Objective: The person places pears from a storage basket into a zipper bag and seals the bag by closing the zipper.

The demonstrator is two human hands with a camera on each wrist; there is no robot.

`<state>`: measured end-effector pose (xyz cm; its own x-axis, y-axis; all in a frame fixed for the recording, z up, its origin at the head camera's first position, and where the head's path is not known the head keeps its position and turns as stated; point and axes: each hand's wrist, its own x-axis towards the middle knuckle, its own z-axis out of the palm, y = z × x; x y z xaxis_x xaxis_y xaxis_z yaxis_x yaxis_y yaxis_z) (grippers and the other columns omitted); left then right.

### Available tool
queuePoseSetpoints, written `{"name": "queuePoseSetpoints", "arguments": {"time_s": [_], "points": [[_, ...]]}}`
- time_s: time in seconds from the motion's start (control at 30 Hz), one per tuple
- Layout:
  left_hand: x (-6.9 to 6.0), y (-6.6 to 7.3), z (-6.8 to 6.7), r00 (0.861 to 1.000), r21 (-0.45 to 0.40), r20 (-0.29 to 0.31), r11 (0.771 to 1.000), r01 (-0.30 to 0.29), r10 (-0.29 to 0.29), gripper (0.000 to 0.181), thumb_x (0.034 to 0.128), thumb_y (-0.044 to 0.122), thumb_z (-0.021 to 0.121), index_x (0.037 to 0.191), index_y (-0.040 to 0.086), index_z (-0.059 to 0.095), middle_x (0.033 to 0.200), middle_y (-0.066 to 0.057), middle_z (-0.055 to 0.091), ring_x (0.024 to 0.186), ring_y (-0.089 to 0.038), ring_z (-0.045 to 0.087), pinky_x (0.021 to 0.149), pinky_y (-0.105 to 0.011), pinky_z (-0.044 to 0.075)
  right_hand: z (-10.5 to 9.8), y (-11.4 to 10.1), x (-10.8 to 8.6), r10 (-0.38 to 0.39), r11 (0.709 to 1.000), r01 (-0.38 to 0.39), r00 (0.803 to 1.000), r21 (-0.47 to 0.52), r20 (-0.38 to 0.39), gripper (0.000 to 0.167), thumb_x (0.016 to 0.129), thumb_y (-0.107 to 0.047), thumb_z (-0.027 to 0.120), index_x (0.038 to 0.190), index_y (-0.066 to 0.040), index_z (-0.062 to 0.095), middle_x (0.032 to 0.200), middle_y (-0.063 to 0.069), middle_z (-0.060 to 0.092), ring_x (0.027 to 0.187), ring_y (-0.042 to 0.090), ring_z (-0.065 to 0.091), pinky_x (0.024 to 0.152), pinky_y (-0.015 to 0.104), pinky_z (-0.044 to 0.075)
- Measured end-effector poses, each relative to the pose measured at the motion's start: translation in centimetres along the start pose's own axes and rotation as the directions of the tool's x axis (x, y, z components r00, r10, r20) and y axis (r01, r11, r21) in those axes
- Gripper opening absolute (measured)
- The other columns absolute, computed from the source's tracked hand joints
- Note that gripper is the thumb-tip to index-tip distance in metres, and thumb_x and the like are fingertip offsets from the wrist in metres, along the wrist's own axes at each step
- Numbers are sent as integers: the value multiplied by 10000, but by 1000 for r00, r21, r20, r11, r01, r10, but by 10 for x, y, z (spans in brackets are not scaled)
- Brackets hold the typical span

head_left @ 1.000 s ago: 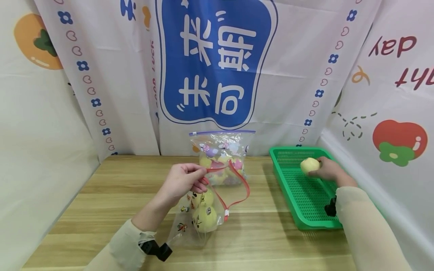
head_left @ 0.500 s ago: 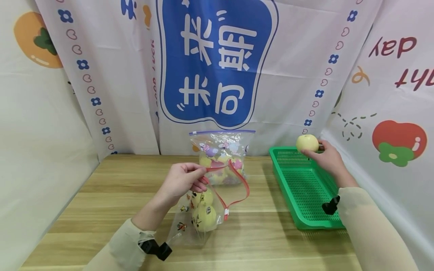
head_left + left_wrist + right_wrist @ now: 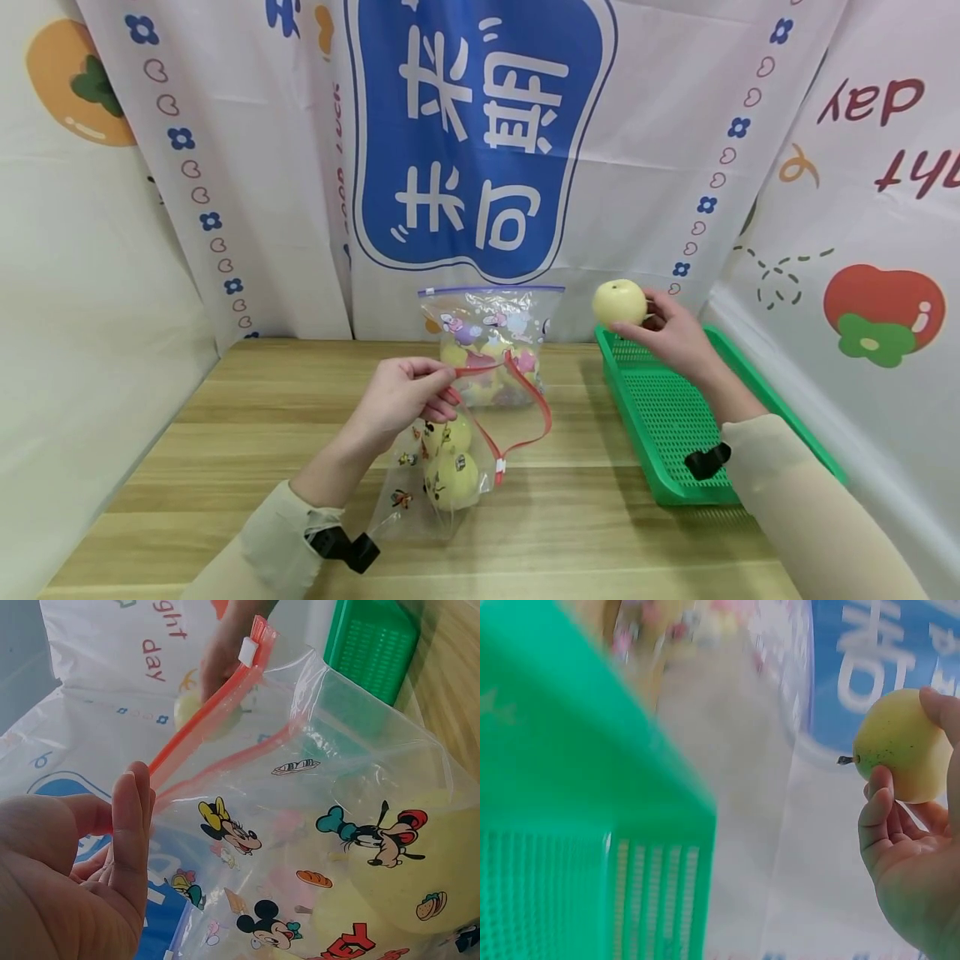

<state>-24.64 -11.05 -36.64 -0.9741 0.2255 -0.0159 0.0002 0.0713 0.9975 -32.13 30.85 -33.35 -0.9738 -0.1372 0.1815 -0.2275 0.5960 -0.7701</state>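
My left hand (image 3: 408, 392) pinches the red zip rim of a clear zip bag (image 3: 405, 500) printed with cartoon figures. The bag's mouth gapes toward the right, its white slider (image 3: 248, 652) at one end of the rim. Inside lie pale yellow fruits (image 3: 452, 482), partly seen through the plastic. My right hand (image 3: 678, 337) grips a round yellow pear (image 3: 619, 303) between thumb and fingers, raised above the basket's far left corner. A short dark stem sticks out of the pear (image 3: 900, 742) in the right wrist view.
A green plastic basket (image 3: 626, 417) stands on the right of the wooden table (image 3: 247, 433). Behind the held bag stands a second clear bag (image 3: 491, 342) with a purple zip and yellow contents. Printed cloth (image 3: 285, 208) hangs behind and at both sides.
The right hand has lifted the pear out of the green basket and carried it up and to the left. The left hand and its bag have stayed nearly still.
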Motion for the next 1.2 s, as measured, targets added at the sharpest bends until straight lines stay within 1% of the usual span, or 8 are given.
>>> {"name": "queuePoseSetpoints", "arguments": {"time_s": [0.2,0.4,0.6,0.77,0.9,1.07,1.13,1.2], "points": [[-1,1,0,1000,-10,1,1000,-3,3,264,1093,109,647,1224,-101,738,809,-69,789,649,-119,761,652,-277,665,29,-36,-8,-113,993,110,991,43,68,717,991,-344,847,1597,-158,511,1427,142,661,1143,314,671,879,232,603],[0,2,-1,1000,-8,-3,1000,-6,6,270,1094,114,647,1229,-102,737,802,-64,787,646,-113,759,654,-275,665,51,-63,-21,-203,979,199,969,45,139,716,957,-267,883,1572,-147,537,1265,128,679,1002,290,639,805,287,599],[2,3,-2,1000,-9,-14,1000,-5,4,270,1093,109,647,1237,-101,735,809,-72,791,658,-121,766,662,-282,668,69,-79,-36,-266,963,270,937,13,225,746,917,-273,919,1563,-188,556,1124,76,675,936,283,612,742,289,578],[3,4,-2,1000,-16,-19,1000,-12,12,269,1094,96,637,1243,-111,725,812,-74,790,657,-121,765,659,-279,667,83,-88,-45,-313,942,335,902,-24,298,722,918,-319,916,1544,-204,575,1115,5,706,967,251,652,740,288,580],[4,5,-3,1000,-23,-23,1000,-10,9,280,1095,93,637,1259,-121,711,818,-79,791,660,-118,764,665,-277,668,95,-91,-50,-309,940,340,884,-27,352,696,933,-352,903,1518,-193,562,1167,-8,727,1021,182,682,786,309,615],[3,4,-2,1000,-28,-31,1000,-4,3,282,1090,91,641,1253,-127,714,801,-80,785,648,-120,760,654,-277,666,106,-91,-55,-249,962,273,883,-4,398,679,948,-358,891,1504,-175,546,1298,79,723,954,134,744,782,292,656],[2,4,-2,1000,-31,-30,1000,-7,6,296,1089,91,642,1261,-141,705,792,-74,783,644,-116,758,651,-274,665,110,-91,-55,-238,963,268,884,-20,401,671,953,-373,884,1502,-172,555,1322,96,720,901,118,752,764,277,650],[1,5,-1,1000,-34,-30,999,-9,8,303,1089,92,644,1262,-151,700,784,-70,779,643,-113,757,649,-269,663,114,-90,-55,-235,960,276,887,-49,398,653,953,-395,880,1490,-180,575,1296,81,730,877,114,739,748,270,641]]}}
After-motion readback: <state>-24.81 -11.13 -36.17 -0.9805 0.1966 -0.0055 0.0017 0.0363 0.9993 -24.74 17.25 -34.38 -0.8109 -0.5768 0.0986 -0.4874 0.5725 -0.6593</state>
